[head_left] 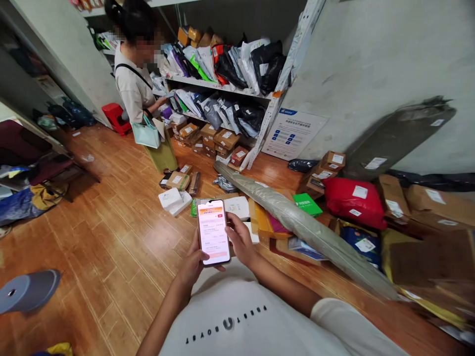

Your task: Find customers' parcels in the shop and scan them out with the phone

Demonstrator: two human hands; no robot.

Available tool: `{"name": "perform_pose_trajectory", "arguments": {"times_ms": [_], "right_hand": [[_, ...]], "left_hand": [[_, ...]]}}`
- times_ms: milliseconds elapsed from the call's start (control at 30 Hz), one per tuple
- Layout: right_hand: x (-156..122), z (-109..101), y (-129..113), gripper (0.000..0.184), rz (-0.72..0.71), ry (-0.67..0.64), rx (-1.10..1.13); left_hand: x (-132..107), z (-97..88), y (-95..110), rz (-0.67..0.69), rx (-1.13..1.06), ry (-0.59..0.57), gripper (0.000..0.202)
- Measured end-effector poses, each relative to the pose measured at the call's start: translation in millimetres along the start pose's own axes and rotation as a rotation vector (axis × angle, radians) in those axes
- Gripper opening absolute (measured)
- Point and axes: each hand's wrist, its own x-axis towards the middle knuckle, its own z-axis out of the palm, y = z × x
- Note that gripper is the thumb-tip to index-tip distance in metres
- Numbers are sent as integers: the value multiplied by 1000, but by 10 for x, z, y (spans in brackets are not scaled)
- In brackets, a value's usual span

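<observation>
A smartphone (214,232) with a lit screen is held upright in front of my chest. My left hand (191,260) wraps its lower left side, the thumb over the bottom of the screen. Around the right edge is my right hand (240,239), its thumb by the upper part of the screen. The fingers behind the phone are mostly hidden. The screen shows a white page with an orange banner and lines of text too small to read. Just beyond the phone, white parcels (174,200) and a white box (237,208) lie on the floor.
A long grey wrapped roll (297,217) lies slantwise across parcels on my right. Nearby are a red package (354,200) and cardboard boxes. Ahead, a person (135,84) stands by shelves (218,85) packed with parcels. A grey stool (29,290) stands at left.
</observation>
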Motion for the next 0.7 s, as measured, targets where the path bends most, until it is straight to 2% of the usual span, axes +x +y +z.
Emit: {"name": "perform_pose_trajectory", "arguments": {"times_ms": [100, 233, 367, 533, 700], "right_hand": [[51, 44, -57, 31, 168, -47, 115], [64, 83, -112, 32, 259, -14, 110], [41, 88, -117, 32, 258, 8, 53], [11, 78, -93, 27, 238, -16, 169], [3, 100, -63, 27, 227, 3, 122]], "left_hand": [[-1, 1, -8, -6, 9, 9, 105], [-13, 2, -15, -5, 14, -1, 106], [-29, -8, -34, -6, 11, -4, 106], [-49, -11, -47, -8, -1, 14, 106], [-50, -4, -49, 4, 6, 13, 104]]}}
